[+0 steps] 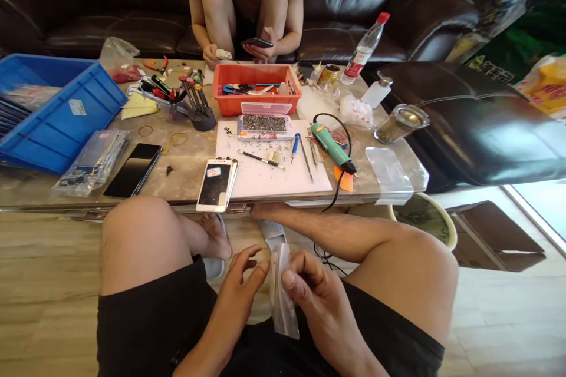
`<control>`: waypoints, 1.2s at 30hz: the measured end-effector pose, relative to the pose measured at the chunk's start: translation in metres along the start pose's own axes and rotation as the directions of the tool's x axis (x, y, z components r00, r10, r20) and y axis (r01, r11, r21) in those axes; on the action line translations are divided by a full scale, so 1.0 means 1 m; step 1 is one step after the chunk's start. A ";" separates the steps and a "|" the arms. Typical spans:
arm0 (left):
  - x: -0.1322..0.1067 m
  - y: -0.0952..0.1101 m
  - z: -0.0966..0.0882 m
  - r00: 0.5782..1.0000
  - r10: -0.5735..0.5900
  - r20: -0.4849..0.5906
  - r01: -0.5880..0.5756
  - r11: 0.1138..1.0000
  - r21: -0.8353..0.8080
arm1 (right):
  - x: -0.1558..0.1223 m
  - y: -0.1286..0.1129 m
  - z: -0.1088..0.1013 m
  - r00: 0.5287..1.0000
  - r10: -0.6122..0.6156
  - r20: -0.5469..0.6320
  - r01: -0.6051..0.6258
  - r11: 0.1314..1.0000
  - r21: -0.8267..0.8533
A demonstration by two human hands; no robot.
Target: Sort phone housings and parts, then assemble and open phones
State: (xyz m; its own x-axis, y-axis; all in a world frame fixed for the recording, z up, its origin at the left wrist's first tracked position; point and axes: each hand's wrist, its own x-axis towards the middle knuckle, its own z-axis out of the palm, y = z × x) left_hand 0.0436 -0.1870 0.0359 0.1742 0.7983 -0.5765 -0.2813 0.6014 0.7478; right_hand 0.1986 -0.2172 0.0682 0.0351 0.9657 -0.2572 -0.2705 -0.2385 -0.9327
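Above my lap, my right hand (325, 300) pinches a narrow, folded clear plastic bag (283, 300) between thumb and fingers. My left hand (241, 285) is just left of the bag, thumb and fingers apart and holding nothing. Beyond my knees, a white-framed phone screen (214, 185) with a small label lies at the table's front edge. Behind it on a white mat (260, 182) are a blue-handled screwdriver (295, 148), tweezers (306, 160), a thin black-handled tool (260, 158) and a lidded box of tiny screws (264, 125).
A green electric screwdriver (331, 144) with a black cord lies right of the mat. A blue bin (66, 112), black phone (133, 171), orange tool box (256, 107), bottle (365, 50) and glass jar (400, 123) occupy the table (186, 147). Opposite, a person (247, 12) holds a phone.
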 end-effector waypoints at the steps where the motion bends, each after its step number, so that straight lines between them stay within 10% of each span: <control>1: -0.003 0.006 0.003 0.999 0.049 0.022 -0.052 0.990 0.128 | 0.001 0.003 0.000 1.000 0.008 -0.001 -0.008 1.000 0.004; 6: -0.015 0.023 0.019 0.970 0.073 0.231 -0.136 0.952 0.273 | 0.004 0.016 -0.004 0.998 0.020 -0.058 -0.021 0.999 -0.025; 16: 0.021 0.025 0.054 0.964 0.188 0.188 -0.241 0.916 0.322 | 0.030 0.006 -0.023 0.985 -0.123 -0.122 0.029 0.810 -0.586; 24: 0.057 0.017 0.066 0.955 0.048 0.294 -0.110 0.974 0.199 | 0.045 0.006 -0.059 0.993 0.001 -0.116 -0.047 0.918 -0.394; 36: 0.072 0.002 0.099 0.900 0.291 0.326 -0.429 0.726 0.537 | 0.040 0.011 -0.086 0.978 -0.037 -0.206 -0.061 0.893 -0.447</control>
State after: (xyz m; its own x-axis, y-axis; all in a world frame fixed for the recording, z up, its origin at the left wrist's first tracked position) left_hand 0.1492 -0.1256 0.0283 0.3824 0.9034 -0.1941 0.2276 0.1115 0.9674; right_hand 0.2801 -0.1903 0.0259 0.2426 0.9320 -0.2694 0.1864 -0.3173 -0.9298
